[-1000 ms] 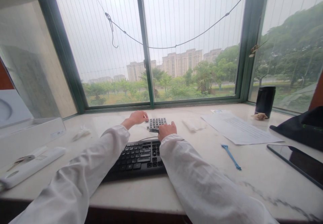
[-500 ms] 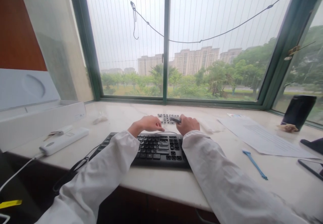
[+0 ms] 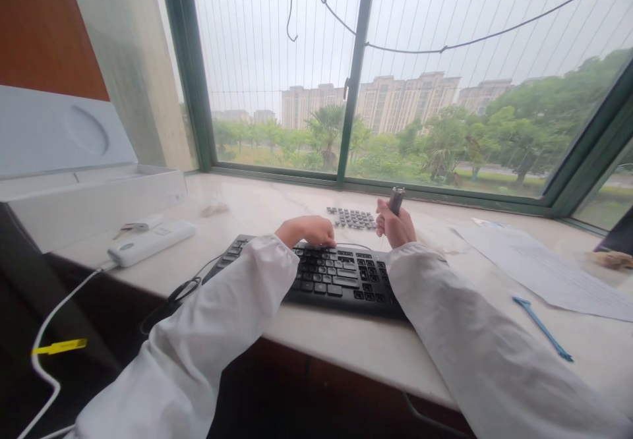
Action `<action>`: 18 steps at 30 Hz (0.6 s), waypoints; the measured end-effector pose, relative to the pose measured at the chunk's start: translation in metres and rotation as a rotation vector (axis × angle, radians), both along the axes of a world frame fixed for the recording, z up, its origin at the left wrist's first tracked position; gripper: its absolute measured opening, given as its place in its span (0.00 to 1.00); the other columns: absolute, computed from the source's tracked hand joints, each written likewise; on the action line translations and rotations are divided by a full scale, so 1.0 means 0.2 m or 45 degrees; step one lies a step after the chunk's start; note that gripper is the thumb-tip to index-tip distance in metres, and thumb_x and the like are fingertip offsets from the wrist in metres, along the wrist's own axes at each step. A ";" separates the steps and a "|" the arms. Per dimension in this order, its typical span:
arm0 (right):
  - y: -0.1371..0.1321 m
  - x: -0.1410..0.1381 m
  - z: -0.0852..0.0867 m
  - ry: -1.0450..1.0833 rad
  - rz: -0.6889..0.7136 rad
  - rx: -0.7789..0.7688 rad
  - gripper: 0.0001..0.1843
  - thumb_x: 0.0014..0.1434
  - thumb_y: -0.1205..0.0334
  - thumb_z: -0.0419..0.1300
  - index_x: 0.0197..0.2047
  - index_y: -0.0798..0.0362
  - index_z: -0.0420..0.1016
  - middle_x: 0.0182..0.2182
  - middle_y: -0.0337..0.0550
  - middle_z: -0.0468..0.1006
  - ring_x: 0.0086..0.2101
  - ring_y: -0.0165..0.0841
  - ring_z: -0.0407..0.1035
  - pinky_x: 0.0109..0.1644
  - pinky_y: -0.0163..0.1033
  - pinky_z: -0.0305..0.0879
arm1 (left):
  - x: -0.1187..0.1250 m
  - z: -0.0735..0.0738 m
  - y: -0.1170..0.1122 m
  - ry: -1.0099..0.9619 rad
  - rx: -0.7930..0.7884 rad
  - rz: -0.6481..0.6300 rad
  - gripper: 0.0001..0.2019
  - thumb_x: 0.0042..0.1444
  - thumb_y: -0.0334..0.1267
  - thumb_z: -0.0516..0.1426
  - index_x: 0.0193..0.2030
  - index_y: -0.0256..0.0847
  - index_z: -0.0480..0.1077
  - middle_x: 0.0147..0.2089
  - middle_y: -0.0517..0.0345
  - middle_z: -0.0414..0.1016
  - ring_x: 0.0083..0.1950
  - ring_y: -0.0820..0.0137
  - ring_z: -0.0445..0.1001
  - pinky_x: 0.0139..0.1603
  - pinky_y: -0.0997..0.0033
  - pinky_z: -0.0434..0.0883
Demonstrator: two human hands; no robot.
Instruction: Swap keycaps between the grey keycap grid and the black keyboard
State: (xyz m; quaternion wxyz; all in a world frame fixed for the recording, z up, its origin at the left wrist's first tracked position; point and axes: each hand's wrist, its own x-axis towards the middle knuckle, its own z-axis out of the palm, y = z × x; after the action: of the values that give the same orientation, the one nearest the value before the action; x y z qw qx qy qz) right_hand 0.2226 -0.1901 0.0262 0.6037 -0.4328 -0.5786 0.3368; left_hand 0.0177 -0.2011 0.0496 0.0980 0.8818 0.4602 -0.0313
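The right hand [image 3: 395,227] grips a small dark cylindrical tool [image 3: 396,200] upright, just beyond the keyboard [image 3: 331,277]. The left hand [image 3: 307,231] rests loosely curled on the keyboard's far edge. Detached keycaps [image 3: 354,217] lie beyond the keyboard; most keys remain mounted.

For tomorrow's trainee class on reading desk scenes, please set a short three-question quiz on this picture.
1. True or false: the left hand rests on the keyboard.
2. What does the right hand hold? A) a small dark key B) the blue tool C) the paper
3. What lies just beyond the keyboard, near the window?

Key: 1 true; 2 A; 3 a group of loose keys.
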 end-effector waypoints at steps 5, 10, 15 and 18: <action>0.01 -0.04 0.00 0.428 0.256 -0.155 0.20 0.51 0.52 0.64 0.22 0.51 0.58 0.13 0.29 0.56 0.13 0.23 0.50 0.14 0.30 0.48 | -0.01 -0.02 0.03 -0.025 -0.073 -0.012 0.14 0.56 0.43 0.55 0.39 0.36 0.78 0.37 0.54 0.79 0.33 0.72 0.70 0.33 0.75 0.62; -0.07 -0.07 0.05 0.697 0.399 -0.315 0.24 0.57 0.49 0.58 0.21 0.50 0.51 0.10 0.24 0.43 0.12 0.20 0.35 0.12 0.28 0.32 | -0.04 -0.03 0.07 -0.019 -0.153 0.012 0.16 0.55 0.45 0.55 0.39 0.36 0.78 0.35 0.55 0.78 0.31 0.72 0.69 0.33 0.73 0.63; -0.15 -0.13 0.07 0.756 0.440 -0.386 0.29 0.60 0.48 0.55 0.19 0.50 0.42 0.09 0.25 0.42 0.10 0.21 0.35 0.11 0.29 0.30 | -0.04 -0.03 0.07 -0.029 -0.148 -0.001 0.16 0.55 0.45 0.55 0.35 0.34 0.78 0.32 0.55 0.77 0.30 0.72 0.68 0.32 0.73 0.62; -0.17 -0.16 0.06 0.769 0.453 -0.411 0.28 0.60 0.52 0.55 0.19 0.50 0.41 0.08 0.26 0.43 0.10 0.21 0.36 0.11 0.29 0.30 | -0.04 -0.01 0.05 -0.102 -0.144 0.048 0.13 0.53 0.43 0.58 0.36 0.36 0.79 0.34 0.56 0.78 0.32 0.72 0.70 0.34 0.74 0.63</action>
State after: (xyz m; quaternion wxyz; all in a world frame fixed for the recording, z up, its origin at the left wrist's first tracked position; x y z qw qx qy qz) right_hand 0.1907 -0.2249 0.0375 0.6032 -0.2965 -0.3804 0.6353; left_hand 0.0106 -0.1911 0.0467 0.1666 0.8666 0.4699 -0.0201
